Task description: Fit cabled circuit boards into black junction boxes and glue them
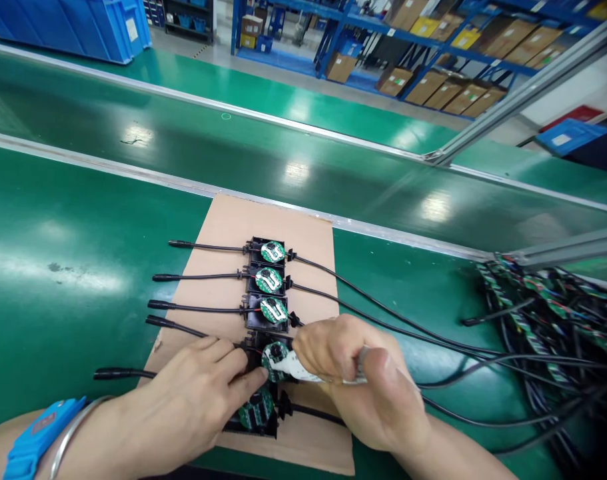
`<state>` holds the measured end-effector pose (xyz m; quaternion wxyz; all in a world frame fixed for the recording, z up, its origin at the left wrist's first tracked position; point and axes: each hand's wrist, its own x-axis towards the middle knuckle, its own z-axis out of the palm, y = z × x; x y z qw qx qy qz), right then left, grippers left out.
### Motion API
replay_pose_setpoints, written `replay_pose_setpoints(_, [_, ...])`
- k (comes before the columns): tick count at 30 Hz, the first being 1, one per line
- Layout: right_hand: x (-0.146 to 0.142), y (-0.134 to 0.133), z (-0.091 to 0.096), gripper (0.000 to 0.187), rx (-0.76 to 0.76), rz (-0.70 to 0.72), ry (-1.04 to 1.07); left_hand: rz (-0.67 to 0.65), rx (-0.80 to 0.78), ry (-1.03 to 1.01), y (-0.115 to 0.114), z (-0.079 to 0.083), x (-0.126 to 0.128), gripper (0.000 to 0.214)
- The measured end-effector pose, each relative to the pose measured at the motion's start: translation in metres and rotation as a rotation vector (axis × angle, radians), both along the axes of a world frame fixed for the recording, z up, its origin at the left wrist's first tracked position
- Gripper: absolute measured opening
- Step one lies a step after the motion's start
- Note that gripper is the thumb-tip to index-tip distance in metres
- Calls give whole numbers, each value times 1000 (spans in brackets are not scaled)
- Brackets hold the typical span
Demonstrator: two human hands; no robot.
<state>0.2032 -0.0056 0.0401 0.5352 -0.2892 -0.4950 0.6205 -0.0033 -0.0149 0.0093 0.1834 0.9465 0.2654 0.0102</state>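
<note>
Several black housings with round green circuit boards (268, 280) lie in a column on a brown cardboard sheet (233, 227), each with a black cable running left and right. My left hand (193, 393) rests fingers-down on the fourth housing (274, 357) and pins it in place. My right hand (363, 380) is closed round a white tube (298, 368) whose tip touches that housing's green board. The nearest housing (257, 412) lies partly under my left hand.
A heap of wired boards and black cables (548, 320) lies at the right on the green bench. A conveyor belt (283, 160) with metal rails runs behind the cardboard. Blue crates and shelving with cartons stand far back. A blue wrist strap (40, 430) is on my left wrist.
</note>
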Motion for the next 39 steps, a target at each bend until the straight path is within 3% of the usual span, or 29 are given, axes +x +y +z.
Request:
replay_pose_setpoints(10, [6, -13, -3, 45, -36, -35, -4, -23, 17, 16, 1, -5, -3, 60])
replay_pose_setpoints(22, [12, 2, -8, 44, 2, -64, 24, -29, 18, -9, 0, -13, -3, 69])
replay_pose_setpoints(28, [16, 5, -9, 43, 33, -66, 3, -13, 37, -43, 0, -7, -3, 57])
replay_pose_setpoints(34, [14, -25, 14, 43, 26, -114, 20, 119, -88, -189, -16, 0, -12, 29])
replay_pose_setpoints(39, [-10, -50, 11, 44, 86, -61, -8, 220, -155, -341, -32, -18, -16, 26])
